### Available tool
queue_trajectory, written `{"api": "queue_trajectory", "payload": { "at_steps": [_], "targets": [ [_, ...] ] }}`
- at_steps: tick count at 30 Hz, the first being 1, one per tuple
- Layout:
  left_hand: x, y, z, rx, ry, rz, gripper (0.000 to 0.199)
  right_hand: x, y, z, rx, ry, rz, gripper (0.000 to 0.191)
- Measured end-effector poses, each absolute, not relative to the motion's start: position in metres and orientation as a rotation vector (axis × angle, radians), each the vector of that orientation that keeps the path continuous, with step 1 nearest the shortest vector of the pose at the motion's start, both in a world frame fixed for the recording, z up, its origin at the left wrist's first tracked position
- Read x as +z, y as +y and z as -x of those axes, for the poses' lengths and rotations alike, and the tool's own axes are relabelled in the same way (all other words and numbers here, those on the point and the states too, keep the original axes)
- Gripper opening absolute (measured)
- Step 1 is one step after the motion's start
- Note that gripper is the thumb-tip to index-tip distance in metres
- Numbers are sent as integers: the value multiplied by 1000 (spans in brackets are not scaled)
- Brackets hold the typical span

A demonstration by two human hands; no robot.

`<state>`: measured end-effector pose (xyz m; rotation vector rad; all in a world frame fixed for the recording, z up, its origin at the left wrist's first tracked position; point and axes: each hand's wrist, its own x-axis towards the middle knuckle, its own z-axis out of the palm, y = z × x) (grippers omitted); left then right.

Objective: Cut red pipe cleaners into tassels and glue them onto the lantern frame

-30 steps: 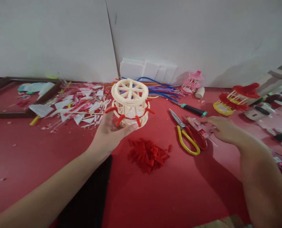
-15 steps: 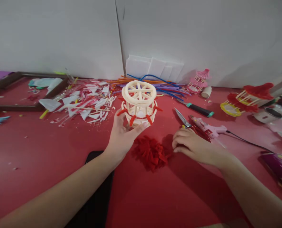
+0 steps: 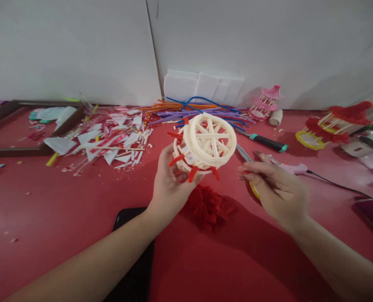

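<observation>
My left hand [image 3: 170,188] grips a cream-coloured round frame [image 3: 212,136] from below and the left. Wheel-like spokes fill its top ring, which tilts to the right, and short red pipe cleaner pieces [image 3: 192,173] stick out around its lower ring. To the right, my right hand [image 3: 276,193] is closed in a pinch, with a small bit of red pipe cleaner [image 3: 246,172] showing at the fingertips. Below the frame lies a pile of cut red pipe cleaners [image 3: 210,207]. A pair of scissors [image 3: 243,153] is partly hidden behind my right hand.
A pink glue gun [image 3: 295,168] with a cord and a cutter knife [image 3: 268,142] lie right. Pipe cleaners [image 3: 199,115] and scraps [image 3: 111,140] are along the back. Small pagoda models, one pink [image 3: 265,102], one red and yellow [image 3: 334,126], stand right. A black flat object [image 3: 133,260] lies front left.
My left hand has tipped the frame and moved it slightly right. My right hand has lifted a little, turned and closed, with a red bit now at its fingertips.
</observation>
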<state>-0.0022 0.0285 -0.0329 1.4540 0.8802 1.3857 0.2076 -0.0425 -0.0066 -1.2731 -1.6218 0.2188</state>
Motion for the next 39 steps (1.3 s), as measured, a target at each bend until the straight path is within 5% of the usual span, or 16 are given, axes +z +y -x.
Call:
{"api": "queue_trajectory", "payload": {
  "at_steps": [10,39],
  "targets": [
    [-29,29,3,1344,860,-1463,61,4,-45,-196,-102,-1730,1220,20],
    [-18,22,2,1115,979,-1323,60,8,-40,-182,-209,-1769,1166,21]
  ]
}}
